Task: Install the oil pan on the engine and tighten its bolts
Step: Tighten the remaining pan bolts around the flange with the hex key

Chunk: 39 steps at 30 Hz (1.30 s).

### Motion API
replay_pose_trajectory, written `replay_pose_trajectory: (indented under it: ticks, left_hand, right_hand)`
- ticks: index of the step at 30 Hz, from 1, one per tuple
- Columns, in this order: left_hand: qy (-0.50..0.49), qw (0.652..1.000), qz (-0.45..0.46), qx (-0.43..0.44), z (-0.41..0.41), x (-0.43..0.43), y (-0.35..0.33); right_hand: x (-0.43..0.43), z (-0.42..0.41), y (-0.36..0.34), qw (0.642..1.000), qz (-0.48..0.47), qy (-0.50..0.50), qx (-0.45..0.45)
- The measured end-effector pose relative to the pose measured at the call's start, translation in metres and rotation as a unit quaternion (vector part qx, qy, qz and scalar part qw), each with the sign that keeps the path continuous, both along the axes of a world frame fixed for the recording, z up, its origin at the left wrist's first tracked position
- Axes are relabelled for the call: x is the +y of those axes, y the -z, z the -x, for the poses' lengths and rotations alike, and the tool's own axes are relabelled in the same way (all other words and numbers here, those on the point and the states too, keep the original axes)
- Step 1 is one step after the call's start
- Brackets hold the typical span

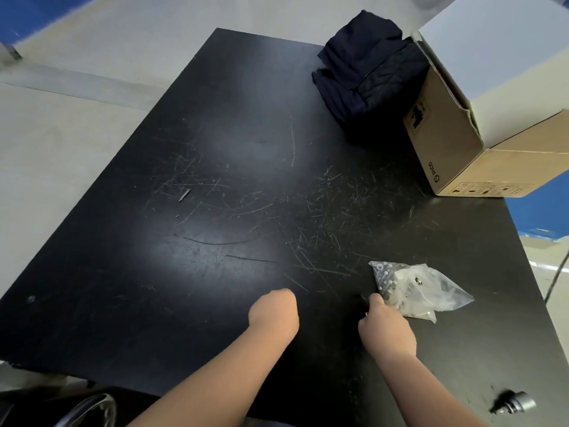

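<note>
Hidden and blurred
Fingers of left grip [272,315] and right grip [386,329] out of sight; bag [431,288] contents too small; metal piece [512,403] blurred; box [446,143] cropped.

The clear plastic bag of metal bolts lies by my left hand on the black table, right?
Not quite: the head view shows the clear plastic bag of metal bolts by your right hand, on the scratched black table.
</note>
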<state>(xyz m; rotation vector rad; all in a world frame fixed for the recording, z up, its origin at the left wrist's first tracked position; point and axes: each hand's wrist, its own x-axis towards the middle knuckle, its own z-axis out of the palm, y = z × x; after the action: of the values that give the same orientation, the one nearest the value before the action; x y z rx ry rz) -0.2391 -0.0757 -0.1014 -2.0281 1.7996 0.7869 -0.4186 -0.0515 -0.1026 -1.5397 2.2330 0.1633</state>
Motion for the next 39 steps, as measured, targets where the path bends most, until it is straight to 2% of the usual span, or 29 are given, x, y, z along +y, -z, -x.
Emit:
replay_pose_trajectory:
  ticks: [3,5,7,8,9,11,13,15,17,21,23,25,27,29,35,37,39]
  left_hand:
    - [0.014,0.999,-0.041,-0.006,0.001,0.003,0.000]
    - [-0.003,0.999,-0.047,0.026,-0.007,0.008,0.000]
    - [-0.055,0.991,-0.052,0.106,-0.019,0.016,0.000]
    - [-0.107,0.976,-0.072,0.176,-0.026,0.021,0.000]
    - [-0.178,0.943,-0.105,0.262,-0.033,0.027,-0.001]
    - [-0.325,0.830,-0.175,0.419,-0.049,0.042,-0.009]
    - [-0.403,0.734,-0.194,0.511,-0.068,0.061,-0.017]
    - [-0.441,0.670,-0.182,0.570,-0.087,0.083,-0.024]
    - [-0.462,0.616,-0.154,0.619,-0.107,0.108,-0.034]
    - [-0.497,0.544,-0.059,0.674,-0.141,0.170,-0.054]
    - [-0.525,0.493,-0.021,0.694,-0.156,0.205,-0.062]
    - [-0.565,0.410,0.004,0.716,-0.170,0.241,-0.072]
    - [-0.605,0.310,0.025,0.733,-0.184,0.278,-0.079]
    - [-0.635,0.245,0.051,0.731,-0.193,0.314,-0.086]
    - [-0.690,0.177,0.127,0.690,-0.206,0.402,-0.114]
    - [-0.689,0.178,0.155,0.685,-0.209,0.424,-0.125]
    - [-0.681,0.194,0.182,0.682,-0.213,0.443,-0.134]
  right_hand:
    - [-0.001,-0.001,0.001,1.000,-0.003,-0.018,-0.012]
    - [0.001,-0.005,0.001,0.998,0.008,-0.015,-0.059]
    - [0.003,-0.013,-0.005,0.988,0.013,0.014,-0.155]
    - [0.002,-0.020,-0.010,0.977,0.010,0.029,-0.212]
    - [0.002,-0.028,-0.014,0.964,0.004,0.039,-0.263]
    - [0.001,-0.046,-0.025,0.937,-0.012,0.042,-0.347]
    - [0.005,-0.069,-0.037,0.899,-0.044,0.047,-0.434]
    - [0.010,-0.096,-0.051,0.859,-0.082,0.043,-0.504]
    - [0.020,-0.127,-0.065,0.840,-0.103,0.012,-0.533]
    - [0.053,-0.191,-0.092,0.802,-0.156,-0.061,-0.573]
    - [0.077,-0.221,-0.103,0.785,-0.183,-0.098,-0.584]
    - [0.103,-0.250,-0.114,0.764,-0.214,-0.142,-0.591]
    - [0.132,-0.277,-0.124,0.738,-0.249,-0.195,-0.596]
    - [0.162,-0.300,-0.132,0.718,-0.274,-0.237,-0.594]
    - [0.239,-0.345,-0.139,0.704,-0.282,-0.318,-0.570]
    - [0.260,-0.354,-0.141,0.695,-0.286,-0.320,-0.577]
    - [0.278,-0.360,-0.144,0.686,-0.285,-0.317,-0.589]
